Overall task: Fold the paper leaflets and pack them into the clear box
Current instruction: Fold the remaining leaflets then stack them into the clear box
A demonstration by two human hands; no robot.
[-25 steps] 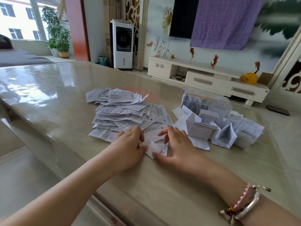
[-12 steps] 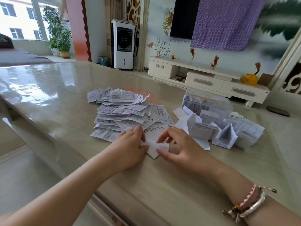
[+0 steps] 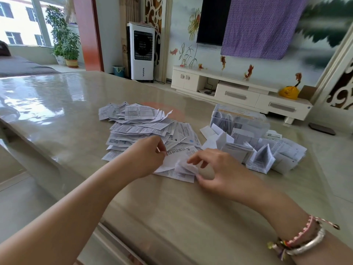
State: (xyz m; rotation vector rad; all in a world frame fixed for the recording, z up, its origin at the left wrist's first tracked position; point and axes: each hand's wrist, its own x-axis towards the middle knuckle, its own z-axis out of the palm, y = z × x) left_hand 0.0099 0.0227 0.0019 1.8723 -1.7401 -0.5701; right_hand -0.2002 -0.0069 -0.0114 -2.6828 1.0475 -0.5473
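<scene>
Though partly covered, leaflet [image 3: 179,155] heading "阿莫西林胶"

The folded leaflet [image 3: 186,167] in the right hand [image 3: 219,169] is blurred, and folded papers [image 3: 236,150] hide the clear box's [image 3: 238,119] lower front.

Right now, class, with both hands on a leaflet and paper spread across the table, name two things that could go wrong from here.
1. The right hand lifts a folded leaflet off the loose sheets; the left hand pinches one, so others may drag along.
2. The folded pile sprawls half open before the clear box; sprung folds may not pack neatly.
</scene>
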